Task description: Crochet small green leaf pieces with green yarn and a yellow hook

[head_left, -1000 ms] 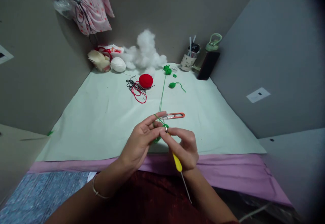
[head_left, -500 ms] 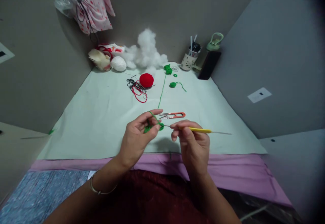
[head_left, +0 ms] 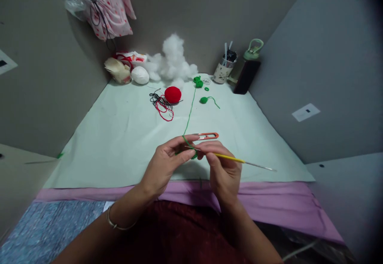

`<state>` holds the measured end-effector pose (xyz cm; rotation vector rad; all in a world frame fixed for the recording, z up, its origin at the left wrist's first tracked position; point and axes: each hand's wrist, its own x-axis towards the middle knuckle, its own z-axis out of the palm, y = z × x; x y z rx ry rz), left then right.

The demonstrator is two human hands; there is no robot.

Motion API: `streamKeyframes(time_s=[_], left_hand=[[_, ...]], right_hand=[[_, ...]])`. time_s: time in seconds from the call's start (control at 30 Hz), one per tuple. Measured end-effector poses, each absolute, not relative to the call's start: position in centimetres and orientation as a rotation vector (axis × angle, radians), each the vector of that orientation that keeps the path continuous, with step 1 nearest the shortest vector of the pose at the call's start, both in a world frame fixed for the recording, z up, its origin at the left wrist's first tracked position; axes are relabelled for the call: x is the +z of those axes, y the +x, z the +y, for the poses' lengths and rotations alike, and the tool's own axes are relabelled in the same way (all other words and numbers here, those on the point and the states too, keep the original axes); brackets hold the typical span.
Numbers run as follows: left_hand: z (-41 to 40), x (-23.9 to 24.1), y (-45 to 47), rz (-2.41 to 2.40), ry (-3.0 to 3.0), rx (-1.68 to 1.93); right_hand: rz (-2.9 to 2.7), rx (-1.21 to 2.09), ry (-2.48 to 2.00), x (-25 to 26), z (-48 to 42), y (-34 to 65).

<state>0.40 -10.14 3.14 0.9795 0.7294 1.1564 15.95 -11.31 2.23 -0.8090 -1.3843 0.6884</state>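
Note:
Between thumb and fingers, my left hand point(head_left: 166, 160) pinches a small green crochet piece point(head_left: 194, 154), mostly hidden by the fingers. Green yarn point(head_left: 190, 114) passes over its index finger and runs back to a small green yarn ball point(head_left: 198, 82). My right hand point(head_left: 224, 168) grips a crochet hook point(head_left: 229, 158) with a yellow handle, pen-like. The hook's metal tip lies by the left index finger and the strand; whether it has caught the yarn I cannot tell. Just beyond the fingers lie orange thread snips point(head_left: 209, 136), their blades partly covered by my left hand.
A red yarn ball point(head_left: 172, 95) sits beside tangled black and red yarn point(head_left: 161, 104). Behind are white stuffing point(head_left: 176, 60) and a white ball point(head_left: 140, 75). A green crocheted ball point(head_left: 204, 100), a pen cup point(head_left: 223, 70) and a bottle point(head_left: 243, 72) stand on the right.
My hands have come closer together, the left shifting right. The hook now tilts down to the right, its tip over the left fingers. My left index finger has lowered across the snips' blades.

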Motion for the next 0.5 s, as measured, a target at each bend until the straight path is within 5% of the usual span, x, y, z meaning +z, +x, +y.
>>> streamKeyframes(time_s=[0.5], left_hand=[[-9.5,3.2,-0.6,0.520,0.717,0.894]], right_hand=[[-1.134,1.125,-0.824,2.5,-10.1,17.8]])
